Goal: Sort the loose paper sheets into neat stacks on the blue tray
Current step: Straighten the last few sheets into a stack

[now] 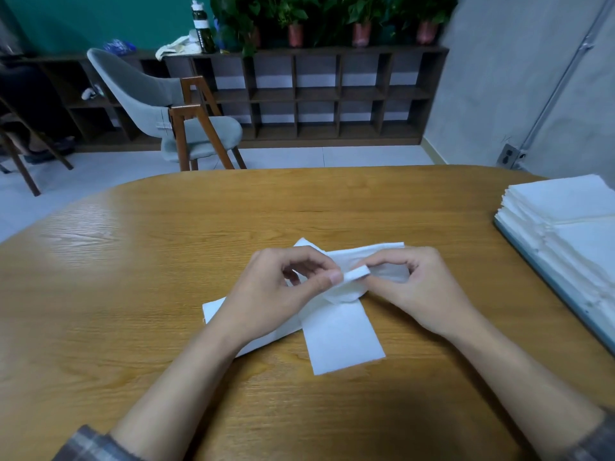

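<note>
One view only: head-worn wide-angle, facing forward and tilted down over the oval light-brown wooden table (133, 261). We sit close. Both forearms enter from the bottom corners. The left hand (283, 287) and right hand (419, 287) pinch the crumpled white paper sheet (366, 257) just below frame centre. The far table edge crosses mid-frame, with the dark wooden cubby shelf (316, 94) across the top. The flat blue tray (582, 307) is cropped at the right edge. Lines bow toward the borders.
</note>
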Motion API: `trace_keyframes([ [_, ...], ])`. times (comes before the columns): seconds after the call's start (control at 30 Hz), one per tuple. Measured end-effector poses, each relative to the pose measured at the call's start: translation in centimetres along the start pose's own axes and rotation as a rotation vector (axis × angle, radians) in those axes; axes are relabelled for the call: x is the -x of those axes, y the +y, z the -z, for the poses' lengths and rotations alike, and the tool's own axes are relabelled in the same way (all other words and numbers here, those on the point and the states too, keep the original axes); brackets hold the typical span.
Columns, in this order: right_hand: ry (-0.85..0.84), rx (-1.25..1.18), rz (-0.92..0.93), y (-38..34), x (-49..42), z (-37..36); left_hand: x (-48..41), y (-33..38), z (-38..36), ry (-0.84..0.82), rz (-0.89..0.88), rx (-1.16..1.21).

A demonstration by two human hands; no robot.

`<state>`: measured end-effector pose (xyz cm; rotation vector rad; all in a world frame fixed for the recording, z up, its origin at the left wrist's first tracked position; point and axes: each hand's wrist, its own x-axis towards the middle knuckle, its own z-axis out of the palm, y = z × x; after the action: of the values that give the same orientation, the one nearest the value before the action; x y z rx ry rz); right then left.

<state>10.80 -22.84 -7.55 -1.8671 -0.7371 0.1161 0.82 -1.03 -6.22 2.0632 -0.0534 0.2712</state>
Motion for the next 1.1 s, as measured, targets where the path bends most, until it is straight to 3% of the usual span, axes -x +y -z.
trace_keyframes([
  [0.2, 0.117, -0.207, -0.045, -0.7, -0.3, 0.7, -0.1, 0.1, 1.0, 0.175, 0.019, 0.063],
  [0.37, -0.028, -0.445, -0.096, -1.8, 0.2, 0.4, 0.0, 1.0, 1.0, 0.176, 0.077, 0.216],
  [0.6, 0.051, -0.437, -0.193, -1.9, 0.3, -0.6, -0.1, 1.0, 0.4, 0.196, 0.113, 0.171],
  [0.83, -0.022, -0.468, -0.212, -2.1, 0.4, -1.1, -0.3, 1.0, -0.5, 0.254, 0.195, 0.299],
  [1.1, 0.034, -0.452, -0.212, -2.0, 0.6, -1.7, -0.4, 0.6, -1.1, 0.302, 0.141, 0.245],
])
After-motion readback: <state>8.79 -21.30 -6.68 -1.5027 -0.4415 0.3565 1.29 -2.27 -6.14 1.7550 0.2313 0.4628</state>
